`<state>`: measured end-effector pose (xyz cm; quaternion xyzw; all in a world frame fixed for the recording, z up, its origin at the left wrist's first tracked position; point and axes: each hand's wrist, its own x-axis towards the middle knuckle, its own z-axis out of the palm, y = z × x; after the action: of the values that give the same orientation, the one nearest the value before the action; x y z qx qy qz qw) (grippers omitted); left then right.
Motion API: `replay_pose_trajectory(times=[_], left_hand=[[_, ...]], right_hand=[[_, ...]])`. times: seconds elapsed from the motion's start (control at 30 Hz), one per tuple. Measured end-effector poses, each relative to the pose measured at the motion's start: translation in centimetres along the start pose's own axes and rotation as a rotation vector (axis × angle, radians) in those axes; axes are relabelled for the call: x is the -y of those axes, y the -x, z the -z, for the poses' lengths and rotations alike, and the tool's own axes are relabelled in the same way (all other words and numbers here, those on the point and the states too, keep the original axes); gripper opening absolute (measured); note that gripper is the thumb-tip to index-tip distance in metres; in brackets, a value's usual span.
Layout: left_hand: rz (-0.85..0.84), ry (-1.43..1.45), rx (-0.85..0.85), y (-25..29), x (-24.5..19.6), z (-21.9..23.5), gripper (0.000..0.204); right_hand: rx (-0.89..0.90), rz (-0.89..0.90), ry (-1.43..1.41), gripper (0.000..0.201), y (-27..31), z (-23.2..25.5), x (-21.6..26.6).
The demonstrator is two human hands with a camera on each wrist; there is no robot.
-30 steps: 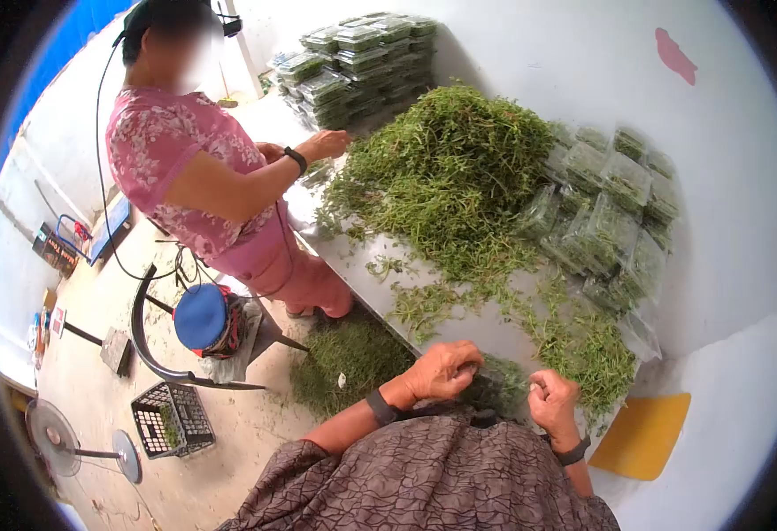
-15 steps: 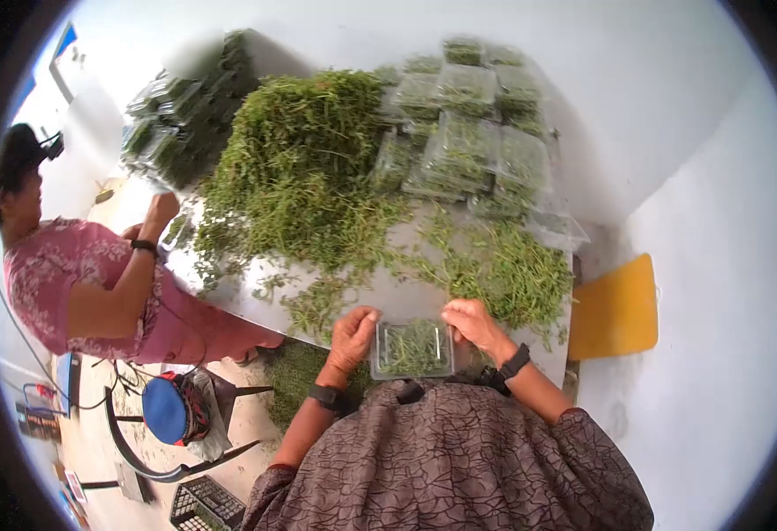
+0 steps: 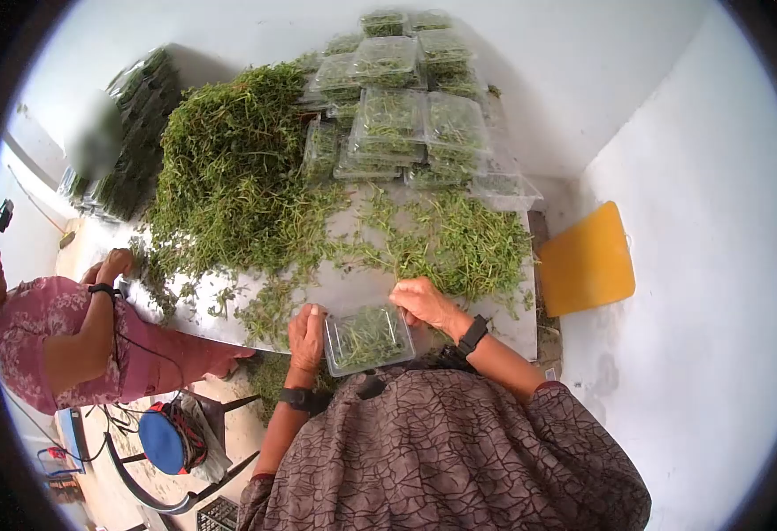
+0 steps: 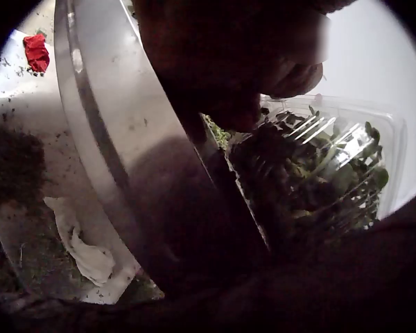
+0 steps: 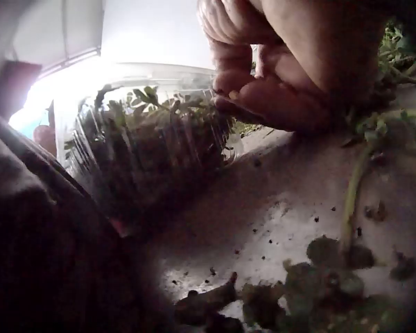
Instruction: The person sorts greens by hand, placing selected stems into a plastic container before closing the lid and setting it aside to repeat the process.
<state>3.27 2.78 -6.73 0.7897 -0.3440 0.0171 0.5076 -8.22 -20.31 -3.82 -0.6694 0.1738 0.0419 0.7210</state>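
Note:
A clear plastic box [image 3: 369,341] of green sprigs rests at the table's near edge, close to the body. At its left side the left hand [image 3: 306,336] grips the edge with curled fingers. The right hand [image 3: 424,303] pinches the box's far right corner. In the left wrist view the box [image 4: 333,166] shows its lid over the leaves, with the left hand [image 4: 229,55] dark above its side. The right wrist view has the right hand's [image 5: 284,69] fingertips touching the rim of the box [image 5: 152,132].
A large heap of greens [image 3: 238,168] covers the table's middle, with loose sprigs [image 3: 459,243] at right. Filled boxes [image 3: 388,124] are stacked behind; another stack [image 3: 136,133] stands far left. A person in pink [image 3: 61,345] works at left. A yellow board [image 3: 588,261] leans at right.
The head view has swung rightward. Both hands, earlier apart with curled fingers around the box, now hold its two sides, and the box is in plain sight between them, slightly tilted in the picture.

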Motion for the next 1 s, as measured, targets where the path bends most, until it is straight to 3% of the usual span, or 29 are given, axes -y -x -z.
replay_pose_trajectory(times=[0.03,0.07,0.1,0.17,0.2,0.3,0.37,0.53,0.57,0.63,0.77,0.83,0.9,0.97,1.0], left_hand=[[0.027,0.007,-0.02,0.2,-0.1,0.1,0.026],[-0.277,-0.274,-0.179,0.8,1.6,-0.7,0.031],[-0.28,-0.275,-0.184,0.9,1.4,-0.6,0.031],[-0.102,-0.228,-0.096,0.9,0.9,-0.4,0.034],[0.239,-0.101,0.2,1.0,0.8,0.7,0.025],[0.328,-0.079,0.234,0.8,0.0,0.9,0.027],[0.243,-0.101,0.163,1.3,0.4,0.6,0.029],[0.394,0.025,0.156,0.7,-0.4,0.8,0.029],[0.393,0.028,0.144,0.9,-0.2,0.6,0.029],[0.027,-0.066,-0.016,0.9,-0.4,0.2,0.031],[0.189,0.118,-0.026,0.3,-2.1,0.5,0.036],[0.014,-0.023,-0.094,0.6,-1.3,-0.1,0.035],[-0.013,-0.079,-0.047,0.6,-1.3,0.2,0.034],[0.213,0.234,-0.002,0.5,-1.8,0.0,0.037],[0.179,0.196,-0.017,0.4,-2.2,0.1,0.038]], right_hand=[[-0.001,-0.007,-0.007,0.026,-0.1,0.0,0.1],[0.0,-0.003,-0.005,0.026,-0.1,0.1,0.2],[0.003,0.017,0.017,0.026,0.1,0.1,0.2],[0.012,0.045,0.046,0.026,0.2,0.2,0.3],[0.019,0.036,0.034,0.026,0.3,0.2,0.4],[0.053,0.019,0.033,0.025,0.2,0.5,0.1],[0.057,0.011,0.024,0.025,0.3,0.5,0.3],[0.1,-0.033,0.103,0.025,0.6,0.7,1.3],[0.106,-0.029,0.113,0.025,0.7,0.8,1.6],[0.063,-0.033,0.074,0.025,1.3,0.8,2.4],[-0.058,0.051,-0.001,0.019,2.4,1.5,5.1],[-0.056,0.107,-0.028,0.017,2.8,2.3,7.1],[-0.185,0.183,-0.122,0.017,3.4,2.7,9.3],[-0.25,0.253,-0.133,0.014,3.2,3.2,10.8],[-0.327,0.318,-0.19,0.013,3.4,3.3,12.4]])
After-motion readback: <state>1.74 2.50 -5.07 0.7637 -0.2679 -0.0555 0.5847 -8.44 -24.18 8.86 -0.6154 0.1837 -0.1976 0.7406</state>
